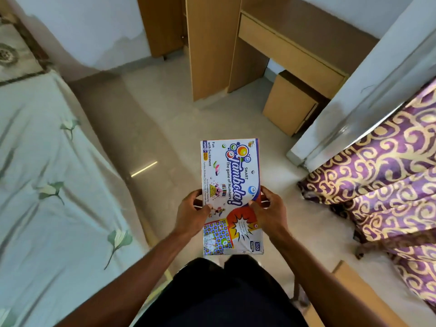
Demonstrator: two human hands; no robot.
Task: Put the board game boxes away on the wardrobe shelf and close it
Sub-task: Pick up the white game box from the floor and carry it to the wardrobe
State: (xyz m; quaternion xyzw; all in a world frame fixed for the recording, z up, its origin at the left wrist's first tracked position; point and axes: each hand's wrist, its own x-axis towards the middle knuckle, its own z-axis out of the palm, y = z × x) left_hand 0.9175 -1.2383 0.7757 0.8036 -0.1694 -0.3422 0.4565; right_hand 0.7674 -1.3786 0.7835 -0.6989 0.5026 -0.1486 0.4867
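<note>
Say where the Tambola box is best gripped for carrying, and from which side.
By its two long edges near the middle, one hand from each side, as now: left hand and right hand pinch the Tambola box. It is flat, thin and held face-up, so thumbs on top and fingers beneath should keep it level.

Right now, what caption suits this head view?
Both hands, left and right, hold a Tambola box between bed and curtain.

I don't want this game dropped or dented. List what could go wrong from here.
1. The left hand and right hand pinch only the long edges of the Tambola box, with nothing under it that shows; it could slip onto the tiled floor.
2. The route to the wooden wardrobe runs between the bed and purple curtain; a corner may catch.
</note>
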